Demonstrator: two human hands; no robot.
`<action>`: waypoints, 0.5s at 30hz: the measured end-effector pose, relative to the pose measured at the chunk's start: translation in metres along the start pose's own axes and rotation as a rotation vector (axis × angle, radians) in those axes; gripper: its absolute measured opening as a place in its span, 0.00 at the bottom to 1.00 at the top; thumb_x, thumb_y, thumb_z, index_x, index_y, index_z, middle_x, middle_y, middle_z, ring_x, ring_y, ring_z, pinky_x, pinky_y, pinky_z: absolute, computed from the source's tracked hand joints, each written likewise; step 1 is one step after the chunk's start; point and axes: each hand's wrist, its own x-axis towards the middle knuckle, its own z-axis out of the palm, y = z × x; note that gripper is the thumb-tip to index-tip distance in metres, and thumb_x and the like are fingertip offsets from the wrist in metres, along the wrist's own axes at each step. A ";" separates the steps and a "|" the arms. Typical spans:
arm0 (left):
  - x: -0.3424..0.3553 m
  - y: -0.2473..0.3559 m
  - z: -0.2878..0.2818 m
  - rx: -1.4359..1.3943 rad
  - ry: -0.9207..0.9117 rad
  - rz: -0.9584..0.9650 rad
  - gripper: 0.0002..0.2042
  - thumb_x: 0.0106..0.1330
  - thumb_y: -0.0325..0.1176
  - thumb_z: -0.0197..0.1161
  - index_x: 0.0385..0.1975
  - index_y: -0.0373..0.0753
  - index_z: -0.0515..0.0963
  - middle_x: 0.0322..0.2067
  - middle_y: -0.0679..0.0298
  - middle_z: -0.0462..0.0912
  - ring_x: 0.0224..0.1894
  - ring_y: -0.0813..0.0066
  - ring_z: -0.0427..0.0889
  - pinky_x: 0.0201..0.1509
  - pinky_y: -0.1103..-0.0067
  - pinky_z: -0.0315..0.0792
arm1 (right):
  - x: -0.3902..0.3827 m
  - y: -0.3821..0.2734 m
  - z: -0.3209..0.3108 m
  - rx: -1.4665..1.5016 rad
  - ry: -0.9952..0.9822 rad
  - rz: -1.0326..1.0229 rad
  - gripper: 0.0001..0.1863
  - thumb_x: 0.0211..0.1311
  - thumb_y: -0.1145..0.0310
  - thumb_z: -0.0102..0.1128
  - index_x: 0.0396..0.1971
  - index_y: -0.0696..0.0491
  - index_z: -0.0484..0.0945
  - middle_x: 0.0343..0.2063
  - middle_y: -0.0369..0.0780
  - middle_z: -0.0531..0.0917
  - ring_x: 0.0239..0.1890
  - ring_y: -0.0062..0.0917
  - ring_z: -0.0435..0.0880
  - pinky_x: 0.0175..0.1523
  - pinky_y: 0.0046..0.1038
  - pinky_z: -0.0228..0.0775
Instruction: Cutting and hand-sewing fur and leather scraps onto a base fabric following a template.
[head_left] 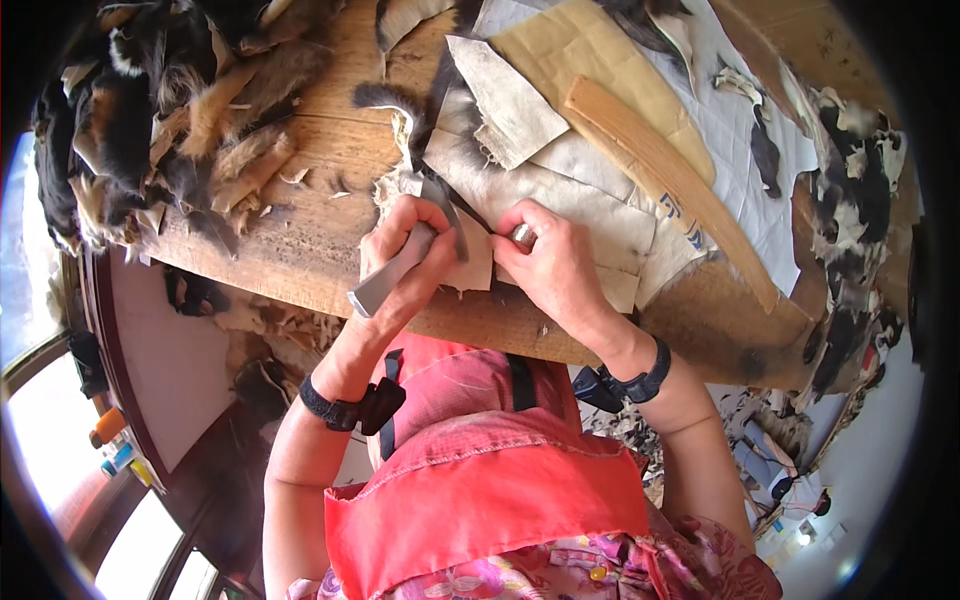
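My left hand (388,236) is closed around a grey flat metal bar (385,278), whose squared end sticks out toward me. Beyond its fingers a ragged pale pelt edge (397,185) and a dark blade-like strip (447,212) show. To the right, my right hand (555,265) is pinched on a small tool with a rounded pale end (523,235); most of it is hidden in the fingers. Both hands rest over pale skin pieces (590,215) near the table's front edge. A trimmed pale hide piece (505,100) lies just beyond them.
A curved wooden strip (670,185) lies across brown paper (590,50) and white sheeting (740,130) at the right. Black and tan fur scraps (190,120) are heaped at the far left of the wooden table (290,240). More black-and-white fur (850,200) hangs at the right edge.
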 end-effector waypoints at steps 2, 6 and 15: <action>0.003 -0.001 0.004 0.028 0.027 0.121 0.06 0.58 0.26 0.63 0.32 0.39 0.74 0.22 0.60 0.79 0.25 0.70 0.83 0.30 0.75 0.75 | 0.002 0.000 -0.002 0.007 -0.016 0.003 0.06 0.55 0.73 0.66 0.32 0.55 0.79 0.21 0.44 0.84 0.22 0.33 0.85 0.29 0.30 0.74; 0.005 -0.002 0.008 0.027 0.061 0.082 0.06 0.58 0.26 0.63 0.32 0.39 0.74 0.21 0.60 0.78 0.24 0.69 0.82 0.30 0.75 0.75 | 0.005 0.001 -0.011 0.167 -0.025 0.038 0.06 0.57 0.74 0.65 0.34 0.56 0.78 0.21 0.41 0.83 0.23 0.26 0.84 0.28 0.28 0.74; 0.002 -0.001 0.007 -0.074 0.126 0.076 0.06 0.59 0.24 0.63 0.33 0.39 0.73 0.21 0.64 0.78 0.24 0.79 0.79 0.30 0.80 0.73 | -0.006 0.001 -0.012 0.086 -0.105 -0.100 0.07 0.58 0.79 0.65 0.35 0.56 0.79 0.23 0.32 0.76 0.19 0.07 0.69 0.23 0.16 0.60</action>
